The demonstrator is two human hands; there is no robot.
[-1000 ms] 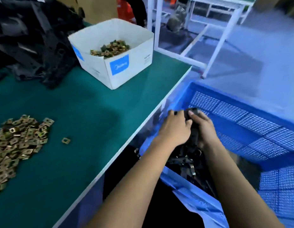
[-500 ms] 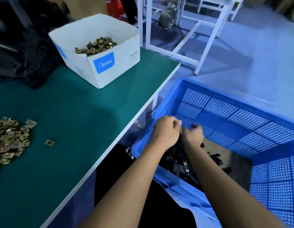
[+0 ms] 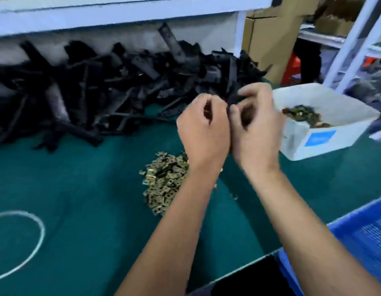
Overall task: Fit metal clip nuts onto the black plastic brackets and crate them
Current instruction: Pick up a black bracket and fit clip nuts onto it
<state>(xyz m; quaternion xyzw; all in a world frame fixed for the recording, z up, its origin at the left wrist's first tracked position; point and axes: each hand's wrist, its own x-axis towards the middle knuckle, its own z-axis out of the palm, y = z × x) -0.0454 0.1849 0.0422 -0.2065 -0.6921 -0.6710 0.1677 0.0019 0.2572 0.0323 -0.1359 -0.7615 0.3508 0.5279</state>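
Both hands are raised side by side above the mat (image 3: 78,189), knuckles toward the camera, just this side of the bracket heap (image 3: 95,99). The right hand (image 3: 254,129) has its thumb and fingers curled round a dark piece that looks like one bracket (image 3: 234,97); only a short black end shows above the fingers, so its long axis cannot be read, though it seems to point away toward the heap. The left hand (image 3: 203,130) is loosely fisted, touching the right hand along its inner edge. A dark gap shows between its curled fingers, and whether a clip nut sits in there cannot be told.

The coming move, as I judge it, is pressing a nut onto the bracket's edge, and that turns on the nut meeting the bracket between the two thumbs, where the hands touch. The loose clip nuts (image 3: 164,182) lie on the mat on the near side of the heap, directly under the left wrist, so the left hand is the nearer one for picking. More nuts sit in the white box (image 3: 326,133), to the right of the heap and just beyond the right hand. The blue crate (image 3: 360,238) is farthest from the heap, off the mat's near right edge, cut off by the frame.

Motion blur softens the fingers and the heap.
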